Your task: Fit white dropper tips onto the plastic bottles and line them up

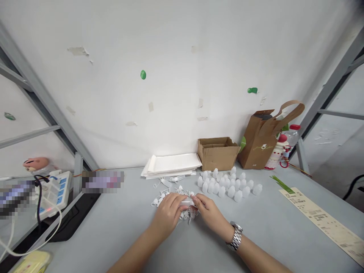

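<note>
My left hand [170,210] is closed around a small whitish, translucent bottle [186,203] that lies sideways between my hands. At its right end, my right hand [207,207] pinches with thumb and fingers; whether a cap is in that pinch is hidden. Under and around both hands lies a loose pile of small white plastic caps with ring-like straps [186,215]. To the right of the pile, several similar translucent white bottles [222,191] stand upright in a cluster.
Behind are a stack of white sheets or envelopes [176,162], an open cardboard box [220,158] and a brown paper bag [257,146]. A decorated bottle [275,155] stands beside the bag. On the right lies a printed paper strip [321,222]; on the left, a power strip [57,195] with cables.
</note>
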A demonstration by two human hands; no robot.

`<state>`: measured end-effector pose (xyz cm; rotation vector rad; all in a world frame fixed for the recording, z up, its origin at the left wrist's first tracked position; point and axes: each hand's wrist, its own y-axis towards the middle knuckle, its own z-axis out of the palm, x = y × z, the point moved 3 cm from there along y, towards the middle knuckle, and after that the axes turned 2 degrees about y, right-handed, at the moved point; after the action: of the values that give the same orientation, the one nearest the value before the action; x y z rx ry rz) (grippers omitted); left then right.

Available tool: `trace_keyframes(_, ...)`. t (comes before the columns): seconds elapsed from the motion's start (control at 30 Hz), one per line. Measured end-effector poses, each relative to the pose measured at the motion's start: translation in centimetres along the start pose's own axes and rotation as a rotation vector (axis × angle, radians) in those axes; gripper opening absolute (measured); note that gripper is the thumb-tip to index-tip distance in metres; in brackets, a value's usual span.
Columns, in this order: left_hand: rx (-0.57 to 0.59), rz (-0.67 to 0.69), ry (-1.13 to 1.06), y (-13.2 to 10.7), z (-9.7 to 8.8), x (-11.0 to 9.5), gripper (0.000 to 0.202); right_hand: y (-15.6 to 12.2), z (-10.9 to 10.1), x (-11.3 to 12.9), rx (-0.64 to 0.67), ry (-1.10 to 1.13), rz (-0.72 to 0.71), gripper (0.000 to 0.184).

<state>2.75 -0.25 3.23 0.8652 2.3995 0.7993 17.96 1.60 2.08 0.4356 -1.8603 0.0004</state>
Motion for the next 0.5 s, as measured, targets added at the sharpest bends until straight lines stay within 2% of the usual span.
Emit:
trace_keyframes(0.13,0.010,-0.020,0.005,0.16,-0.23,0.00,0.022,-0.18,-0.35,0.67,0.001,-0.019,-0.084,0.030)
trace_keyframes(0.23,0.005,-0.026,0.018,0.23,-0.34,0.03,0.023,-0.25,-0.49,0.94,0.011,0.008,-0.086,0.026)
trace_keyframes(0.43,-0.002,-0.003,0.029,0.11,-0.22,-0.07,0.023,-0.12,0.01,0.19,0.059,0.010,0.006,0.042)
trace_keyframes(0.5,0.020,-0.003,0.034,0.10,-0.19,-0.11,0.022,-0.12,0.10,0.04,0.070,0.008,0.007,0.041)
